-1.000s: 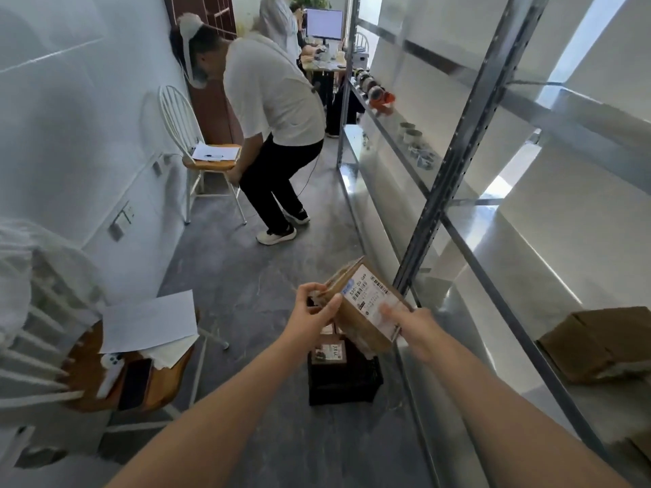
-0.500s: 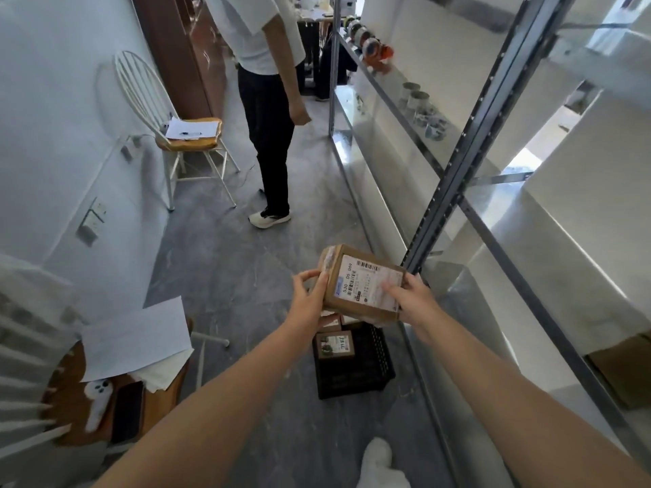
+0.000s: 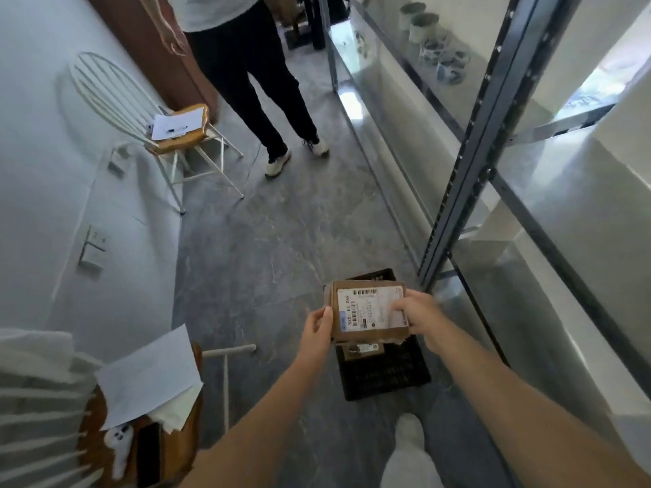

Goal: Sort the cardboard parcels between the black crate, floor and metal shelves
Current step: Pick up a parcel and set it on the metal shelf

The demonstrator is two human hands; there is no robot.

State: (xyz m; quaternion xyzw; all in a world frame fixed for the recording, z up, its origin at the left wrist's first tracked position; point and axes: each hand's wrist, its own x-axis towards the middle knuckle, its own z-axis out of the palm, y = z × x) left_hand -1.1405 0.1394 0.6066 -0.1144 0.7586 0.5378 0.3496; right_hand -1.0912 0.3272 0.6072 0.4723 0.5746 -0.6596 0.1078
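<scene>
Both hands are on the parcel (image 3: pixel 366 311), held label-up in the air right above the crate (image 3: pixel 387 376). The left hand (image 3: pixel 317 329) clamps the left end, thumb laid along the top edge, fingers tucked under. The right hand (image 3: pixel 419 317) grips the right end, fingers curled down over the white label. Below, the crate sits on the floor (image 3: pixel 281 241), and the post (image 3: pixel 468 153) of the shelves (image 3: pixel 563 223) comes down just beyond its far right corner. The held parcel hides much of the crate's inside. A second parcel (image 3: pixel 363 348) peeks out towards the crate's left side, just under the one in hand. So that's two parcels in sight and one crate. The shelves run all along the right of the aisle, and up on a far board sit cups (image 3: pixel 436 47), several, too blurred to count. Ahead, a person (image 3: pixel 253 82) in dark trousers and white shoes stands in the aisle, filling most of its far end. Two chairs line the wall (image 3: pixel 53 170) on the left. The far chair (image 3: pixel 176 132) has paper (image 3: pixel 176 123) on its seat. The near chair (image 3: pixel 176 449) carries a sheet (image 3: pixel 148 375), a dark phone (image 3: pixel 148 456) and a white gadget (image 3: pixel 118 443). The wearer's own pale leg (image 3: pixel 408 452) shows just at the crate's near side.
</scene>
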